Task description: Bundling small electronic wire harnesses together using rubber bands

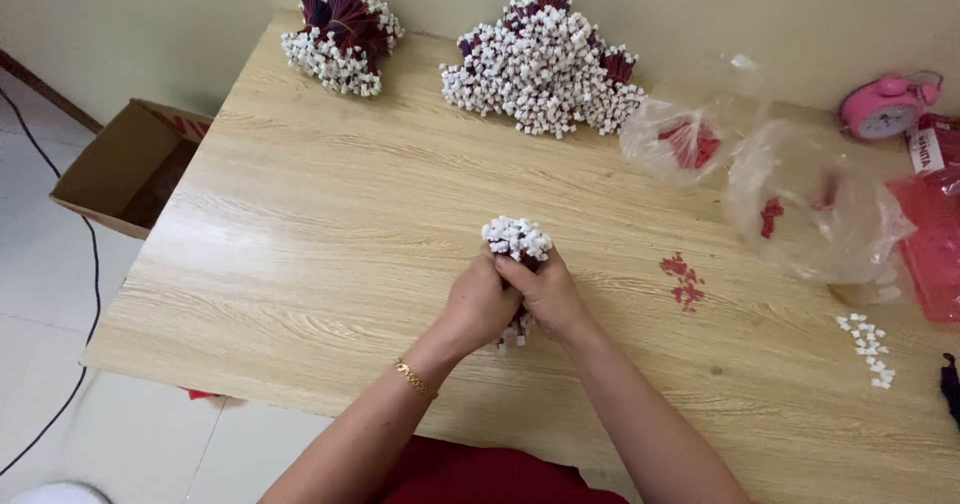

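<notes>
- Left hand (480, 304) and right hand (548, 294) both clasp one wire bundle (517, 241) upright at the table's (300, 264) near middle.
- Right: loose white connectors (868, 349), red pieces (683, 280), plastic bags (810, 209).
- Far edge: two larger bundles (545, 64).

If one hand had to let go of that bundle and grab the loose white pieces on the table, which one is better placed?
The right hand, probably. The loose white pieces lie off to its side, while the left hand would have to cross over the bundle both hands grip.
</notes>
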